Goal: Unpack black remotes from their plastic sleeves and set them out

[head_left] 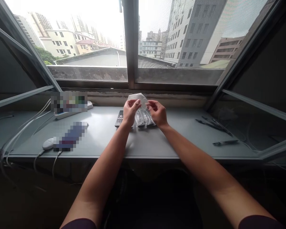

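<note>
Gray tabletop (97, 128) under a big window, lit mostly from the far side. Nearest trouble spot is the front edge on the left: cables sag over it from a white oval gadget (48, 143) and a blurred-out item, so a snagged sleeve could probably drag either one off. A pen (225, 142) lies right of the arms, near that same edge, and might roll if bumped.

Further in, mid-tabletop, both hands are at a clear plastic bag (141, 117). Left hand (130, 112) pinches its upper part between thumb and fingers; right hand (158, 113) pinches the other side, though how firmly, can't tell. Dark stuff shows inside, too unclear to name. If they tug unevenly, thin plastic like that could rip and spill it. Remote (119, 119) sits just left, partly behind the left hand, so an elbowy move might shove it. Past that, a power strip (72, 114) with cords trailing nearby, then the window (131, 47).
</note>
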`<state>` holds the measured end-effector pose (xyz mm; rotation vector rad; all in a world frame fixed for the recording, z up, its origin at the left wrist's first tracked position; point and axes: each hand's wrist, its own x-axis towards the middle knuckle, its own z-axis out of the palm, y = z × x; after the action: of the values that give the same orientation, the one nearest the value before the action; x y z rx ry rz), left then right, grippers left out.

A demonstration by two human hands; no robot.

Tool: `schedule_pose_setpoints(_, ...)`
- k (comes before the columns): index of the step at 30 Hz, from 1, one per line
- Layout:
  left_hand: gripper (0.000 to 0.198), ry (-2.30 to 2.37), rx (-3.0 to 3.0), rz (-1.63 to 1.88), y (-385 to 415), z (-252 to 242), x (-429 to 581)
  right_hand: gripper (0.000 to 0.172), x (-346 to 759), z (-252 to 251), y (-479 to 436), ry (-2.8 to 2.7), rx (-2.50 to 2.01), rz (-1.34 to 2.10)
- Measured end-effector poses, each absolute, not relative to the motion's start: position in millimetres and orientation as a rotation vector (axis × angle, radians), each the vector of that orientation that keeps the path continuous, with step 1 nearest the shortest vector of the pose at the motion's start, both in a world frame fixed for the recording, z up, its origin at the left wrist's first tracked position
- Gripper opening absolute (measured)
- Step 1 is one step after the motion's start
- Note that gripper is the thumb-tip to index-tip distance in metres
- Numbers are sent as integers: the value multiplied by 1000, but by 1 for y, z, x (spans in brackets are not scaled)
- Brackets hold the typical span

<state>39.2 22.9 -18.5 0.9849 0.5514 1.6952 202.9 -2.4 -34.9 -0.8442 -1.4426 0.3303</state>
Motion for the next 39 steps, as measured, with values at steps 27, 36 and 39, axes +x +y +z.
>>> schedule_pose_setpoints(27,38,708,693,1601,26,-27,34,23,204,-26,-20,-1783,-796,-28)
schedule_pose_setpoints(36,41,662,787,1541,16,-23,37,30,205,-34,-8,-1867,-694,-54)
schedule_pose_setpoints(39,40,644,822,1511,13,-23,39,32,207,-36,-6,-1901,-718,-24)
